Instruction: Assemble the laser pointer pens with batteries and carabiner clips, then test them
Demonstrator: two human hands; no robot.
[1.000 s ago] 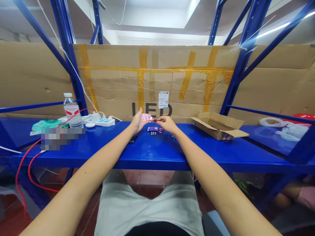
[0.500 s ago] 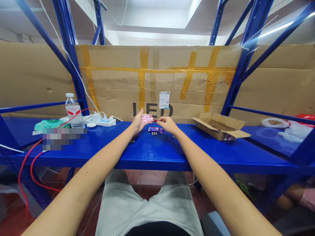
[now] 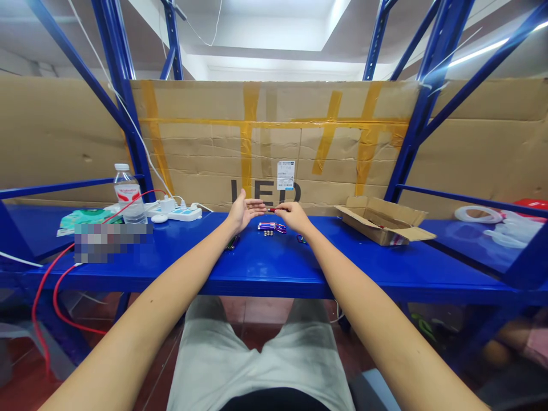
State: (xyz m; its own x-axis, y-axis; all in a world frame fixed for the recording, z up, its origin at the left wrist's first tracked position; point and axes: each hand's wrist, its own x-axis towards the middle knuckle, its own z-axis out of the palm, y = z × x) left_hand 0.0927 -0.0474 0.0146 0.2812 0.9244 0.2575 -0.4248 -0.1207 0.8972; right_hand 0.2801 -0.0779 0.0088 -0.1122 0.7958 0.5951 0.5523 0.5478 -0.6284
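My right hand [image 3: 294, 214] pinches a small red flashlight [image 3: 273, 210], a slim tube pointing left. Facing it, my left hand [image 3: 245, 212] is open, palm turned towards the tube and fingers stretched out near its tip. Whether the fingertips touch the tube I cannot tell. Below the hands, several blue and purple metallic tubes [image 3: 272, 227] lie side by side on the table. Just in front of them sit several small silver round pieces [image 3: 268, 233]. Dark slim items [image 3: 232, 243] lie partly hidden by my left wrist, and small coloured pieces [image 3: 301, 239] beside my right wrist.
An open cardboard box [image 3: 377, 222] stands on the blue table [image 3: 274, 265] at right. To the left are a water bottle [image 3: 129, 194], a white power strip [image 3: 184, 213] and a red cable [image 3: 45, 285]. A large cardboard sheet [image 3: 205, 148] closes off the back.
The pinkish-white glow on my left palm is gone. Both hands keep nearly the same place, with the red flashlight still in my right fingers.
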